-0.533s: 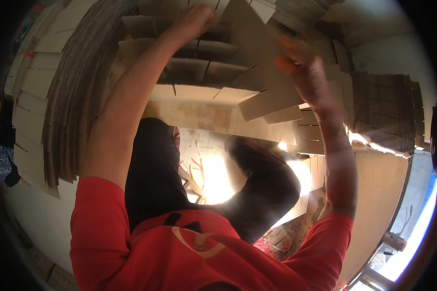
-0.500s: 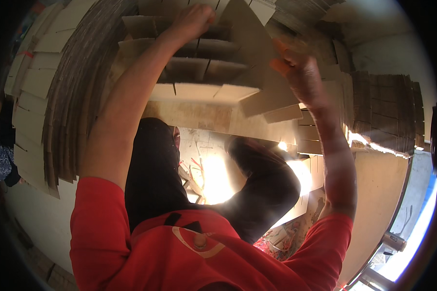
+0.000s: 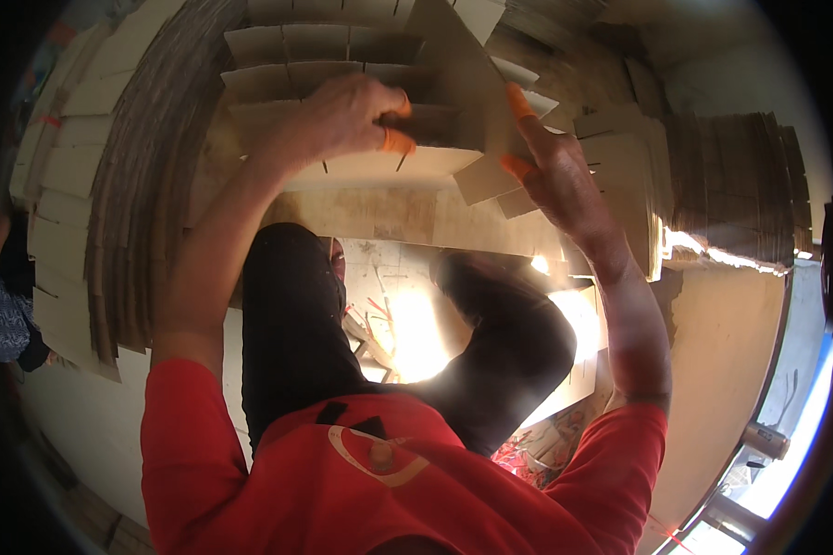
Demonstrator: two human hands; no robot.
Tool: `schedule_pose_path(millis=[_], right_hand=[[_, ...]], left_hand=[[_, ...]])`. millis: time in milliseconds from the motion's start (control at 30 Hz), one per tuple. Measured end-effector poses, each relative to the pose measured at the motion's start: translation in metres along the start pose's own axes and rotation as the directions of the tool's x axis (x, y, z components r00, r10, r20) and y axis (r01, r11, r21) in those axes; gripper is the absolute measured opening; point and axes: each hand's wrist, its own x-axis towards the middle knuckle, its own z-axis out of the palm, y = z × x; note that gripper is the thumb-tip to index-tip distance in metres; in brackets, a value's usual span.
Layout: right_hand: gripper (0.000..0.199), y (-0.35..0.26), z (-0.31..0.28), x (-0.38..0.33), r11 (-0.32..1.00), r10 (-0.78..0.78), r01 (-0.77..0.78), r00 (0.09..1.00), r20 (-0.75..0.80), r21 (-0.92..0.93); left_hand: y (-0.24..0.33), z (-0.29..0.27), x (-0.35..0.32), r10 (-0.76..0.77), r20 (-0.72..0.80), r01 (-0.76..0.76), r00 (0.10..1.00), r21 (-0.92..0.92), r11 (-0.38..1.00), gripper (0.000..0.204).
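Note:
Several slotted cardboard strips point(image 3: 342, 85) stand on edge in rows on the work surface before me. Over the front rows, my left hand point(image 3: 352, 116) is bent, with orange covers on its thumb and forefinger. Those two tips are apart, close above the nearest slotted strip point(image 3: 426, 165), and nothing shows held between them. To the right, my right hand point(image 3: 560, 176), also with orange finger covers, grips the edge of a long plain cardboard strip point(image 3: 467, 79). That strip slants across the right ends of the rows. Loose cardboard pieces point(image 3: 484, 182) lie beneath it.
A tall stack of slotted cardboard point(image 3: 139, 176) stands at the left. More stacked cardboard point(image 3: 727, 185) is at the right, with loose sheets point(image 3: 625, 176) beside it. A wooden board edge point(image 3: 370, 215) runs before my knees. Someone in dark patterned clothing point(image 3: 7, 305) is at the far left.
My left hand has come down and nearer, from the far rows to the front ones. My right hand has shifted slightly nearer and left, still with the long strip.

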Motion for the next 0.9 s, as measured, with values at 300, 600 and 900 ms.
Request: schedule_pose_path(millis=[300,600,900], right_hand=[[0.068,-0.01,-0.004,0.004,0.91,0.221,-0.257,0.965,0.143,0.327],[0.067,-0.009,-0.01,0.001,0.895,0.146,-0.199,0.976,0.16,0.398],[0.066,-0.011,-0.008,-0.006,0.904,0.174,-0.22,0.972,0.156,0.367]], left_hand=[[-0.012,0.04,0.011,0.357,-0.522,-0.332,0.775,0.145,0.932,0.023],[-0.02,0.049,0.021,0.094,-0.268,-0.078,0.959,0.069,0.995,0.016],[-0.019,0.047,0.021,0.101,-0.299,-0.078,0.949,0.087,0.993,0.015]])
